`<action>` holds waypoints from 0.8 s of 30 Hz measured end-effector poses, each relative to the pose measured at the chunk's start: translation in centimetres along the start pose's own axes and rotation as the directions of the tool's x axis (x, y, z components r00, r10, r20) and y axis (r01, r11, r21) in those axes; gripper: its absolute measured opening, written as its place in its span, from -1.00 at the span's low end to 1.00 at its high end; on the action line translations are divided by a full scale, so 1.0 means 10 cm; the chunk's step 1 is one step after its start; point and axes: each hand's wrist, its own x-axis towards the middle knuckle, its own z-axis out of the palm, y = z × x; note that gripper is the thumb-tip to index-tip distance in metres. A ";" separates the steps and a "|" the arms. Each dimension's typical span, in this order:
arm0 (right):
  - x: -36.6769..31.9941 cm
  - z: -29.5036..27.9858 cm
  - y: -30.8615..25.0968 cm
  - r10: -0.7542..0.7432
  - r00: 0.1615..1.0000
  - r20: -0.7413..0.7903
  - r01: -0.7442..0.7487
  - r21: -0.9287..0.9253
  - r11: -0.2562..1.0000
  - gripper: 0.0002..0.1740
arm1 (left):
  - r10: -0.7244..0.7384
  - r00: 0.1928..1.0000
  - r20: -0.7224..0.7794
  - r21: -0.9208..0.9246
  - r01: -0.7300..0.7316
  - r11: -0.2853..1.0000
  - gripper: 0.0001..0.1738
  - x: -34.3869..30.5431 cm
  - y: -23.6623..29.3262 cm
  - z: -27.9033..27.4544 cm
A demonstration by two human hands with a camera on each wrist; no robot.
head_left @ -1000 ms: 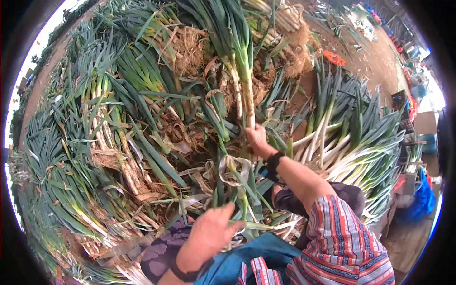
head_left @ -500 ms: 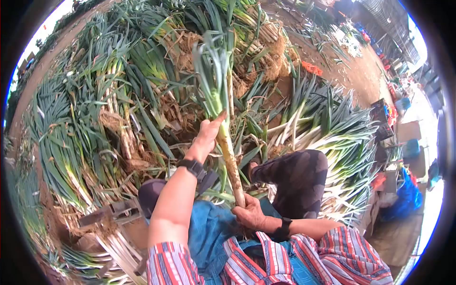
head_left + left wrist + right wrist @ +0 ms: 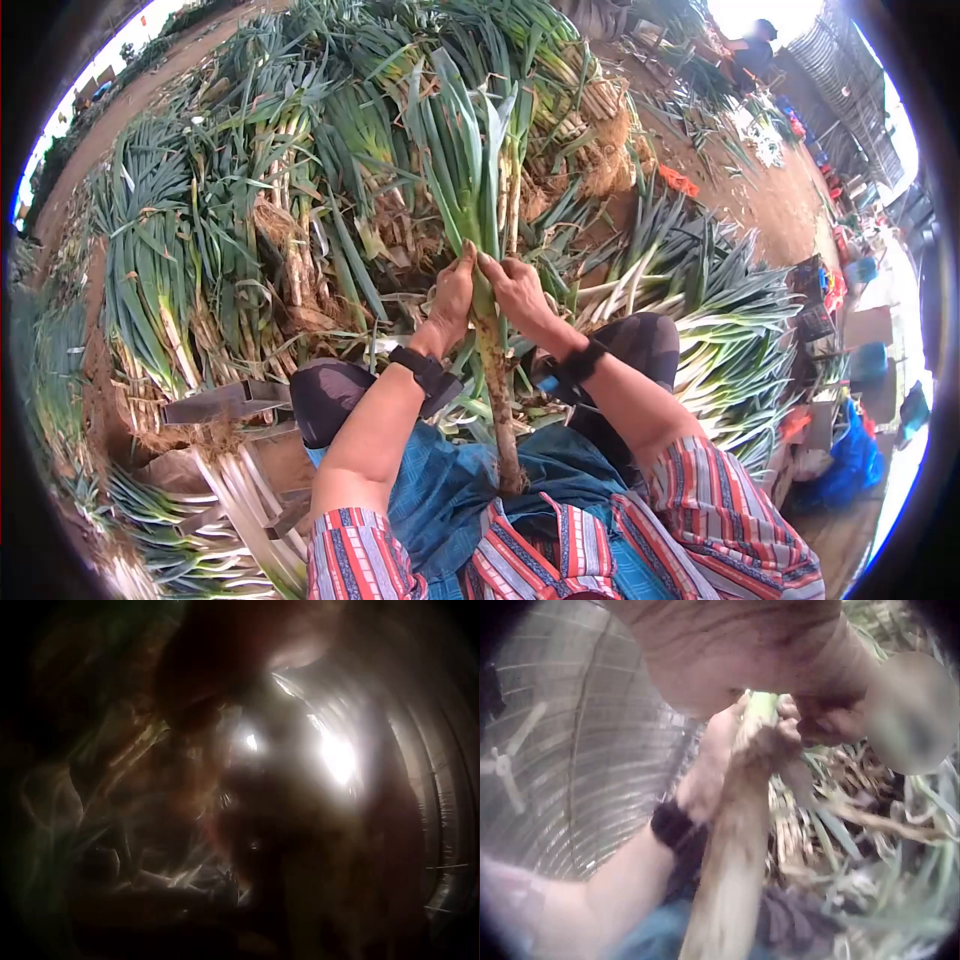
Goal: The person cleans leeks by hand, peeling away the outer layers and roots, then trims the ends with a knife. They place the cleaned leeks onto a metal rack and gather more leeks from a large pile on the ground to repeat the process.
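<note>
A long leek (image 3: 495, 370) stands upright in front of me, its green leaves fanned out at the top and its pale shaft coated in brown skin and soil. Its root end meets the blue apron (image 3: 560, 460) on the lap. Where the leaves leave the shaft, my left hand (image 3: 452, 305) pinches it from one side and my right hand (image 3: 520, 295) from the other, thumbs close together. In the right wrist view the shaft (image 3: 731, 840) runs down from beneath the right palm (image 3: 750, 656). The left wrist view is dark and blurred.
Untrimmed leeks (image 3: 150, 270) lie heaped at the left and ahead, roots on. Cleaned white-stemmed leeks (image 3: 740, 340) are piled at the right. A metal bar (image 3: 228, 400) sits beside the left knee. Farther right are a blue bag (image 3: 850, 470) and crates (image 3: 808, 300); a person (image 3: 752, 55) is far back.
The leek has come from the heap to upright over the lap. My right hand let go of its root end and moved up to the leaf base, beside the left hand.
</note>
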 end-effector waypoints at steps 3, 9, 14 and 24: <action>0.11 0.20 0.08 0.005 0.998 -0.062 0.007 0.193 0.981 -0.59 | 0.038 0.986 -0.163 -0.069 -0.050 0.996 -0.39 0.04 0.11 0.00; -0.10 0.21 0.68 0.441 0.798 0.411 -0.590 0.683 0.430 -0.79 | 0.409 0.873 -0.264 0.270 -0.340 0.901 -0.47 0.09 0.07 0.03; -0.96 -0.08 0.79 0.597 0.410 0.689 -0.243 -0.548 0.800 -0.77 | 0.310 0.896 -0.317 0.111 -0.289 0.951 -0.54 0.17 0.10 0.04; 0.57 -0.75 0.00 0.186 0.856 0.482 -0.465 0.559 0.687 -0.54 | 0.048 0.993 -0.103 -0.162 -0.065 0.985 -0.68 0.27 -0.27 0.34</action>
